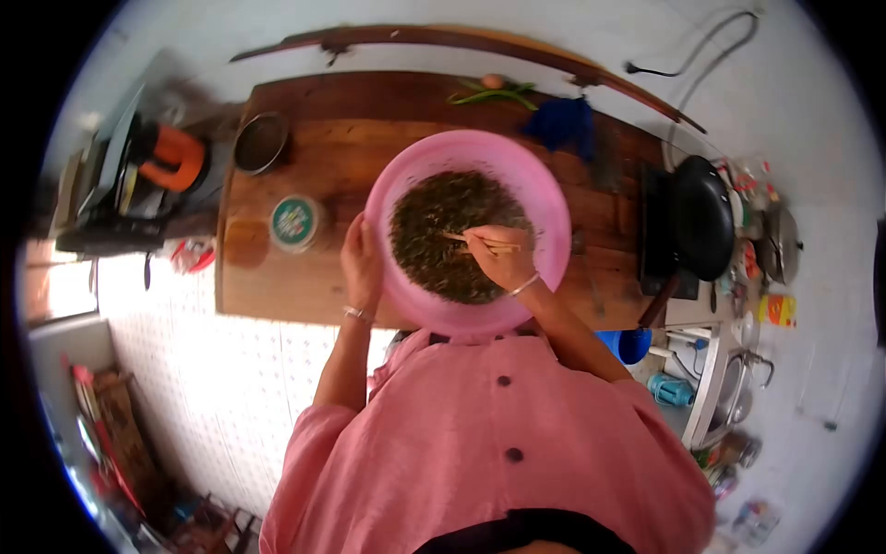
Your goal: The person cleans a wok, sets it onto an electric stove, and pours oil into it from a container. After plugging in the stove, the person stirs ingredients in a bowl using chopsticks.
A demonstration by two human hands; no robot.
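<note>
A large pink basin point(551, 198) stands at the front edge of the wooden table, partly over it and close to my shirt. Dark, chopped greenish-brown food point(443, 212) fills its bottom; I cannot tell its exact kind. My left hand point(362, 261) grips the basin's left rim, with the fingers against the outer wall. Over the basin, my right hand point(503, 257) is closed around a pair of chopsticks point(452, 236). Their tips point left, down into the chopped food. A bracelet shows on each wrist.
On the wooden table point(332, 157) are a metal bowl point(261, 144), a green-lidded tub point(294, 223), a blue cloth point(561, 125) and green peppers point(498, 94). At the right, a black wok point(701, 218) sits on a cooktop, its handle pointing toward me.
</note>
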